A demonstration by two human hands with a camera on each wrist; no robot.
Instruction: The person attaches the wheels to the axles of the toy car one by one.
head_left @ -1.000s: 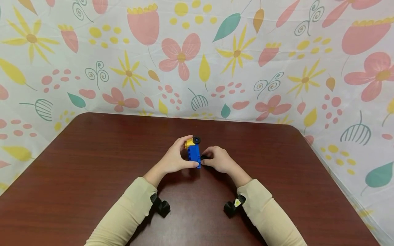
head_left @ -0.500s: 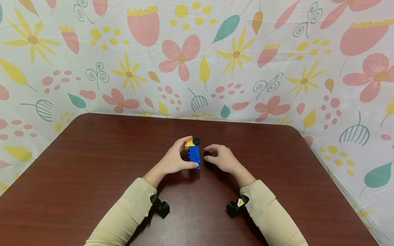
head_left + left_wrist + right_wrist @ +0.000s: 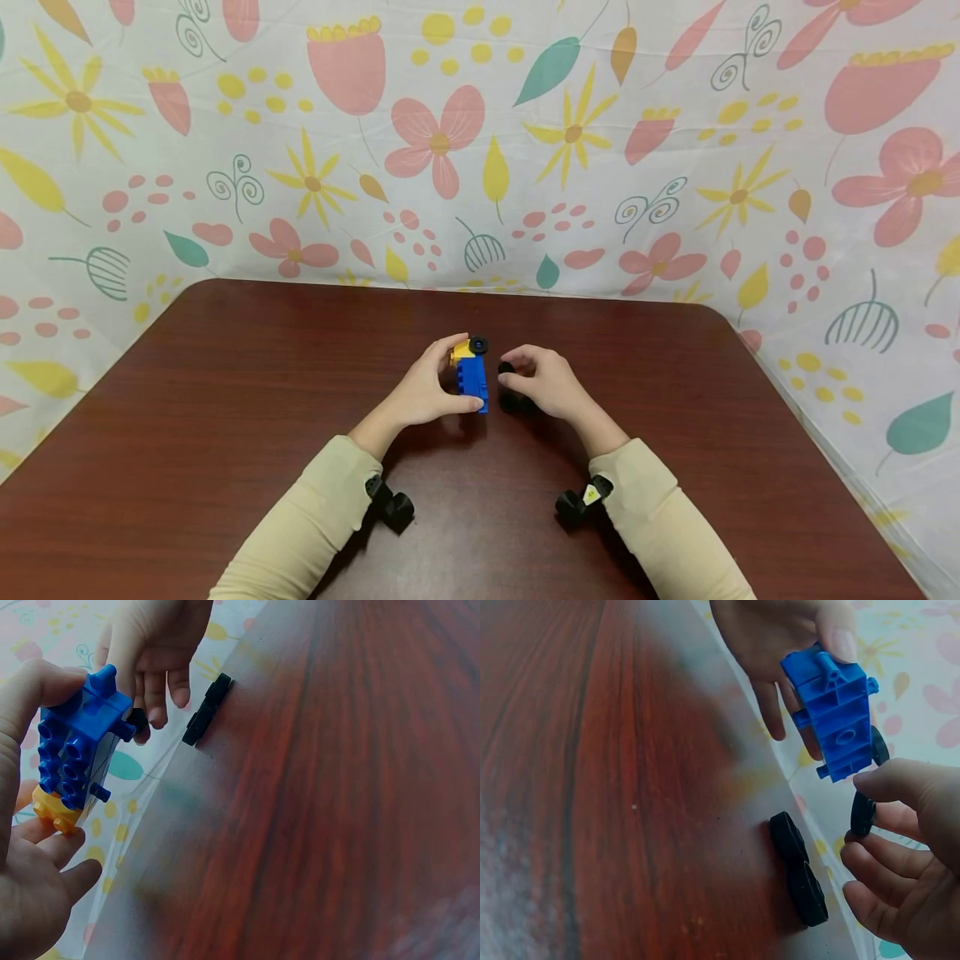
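Observation:
My left hand (image 3: pixel 423 387) holds a toy car body (image 3: pixel 472 377) of blue and yellow plastic between thumb and fingers, off the table. One black wheel (image 3: pixel 478 344) sits at its yellow end. The right wrist view shows the body's hollow blue underside (image 3: pixel 840 720), with bare axle pegs jutting from the sides. Just right of the body, my right hand (image 3: pixel 547 383) pinches a loose black wheel (image 3: pixel 862 813) between thumb and fingers, apart from the pegs. Two more black wheels (image 3: pixel 799 870) lie touching each other on the table, below my right hand.
The brown wooden table (image 3: pixel 262 367) has a floral cloth (image 3: pixel 450 225) hanging behind it. Black cameras are strapped at both wrists, the left one (image 3: pixel 393 504) and the right one (image 3: pixel 573 507) low over the table.
My right hand has drawn away to the right from the car body and lifted slightly, with a black wheel in its fingers. The wheels on the table now show beneath it. My left hand stays put.

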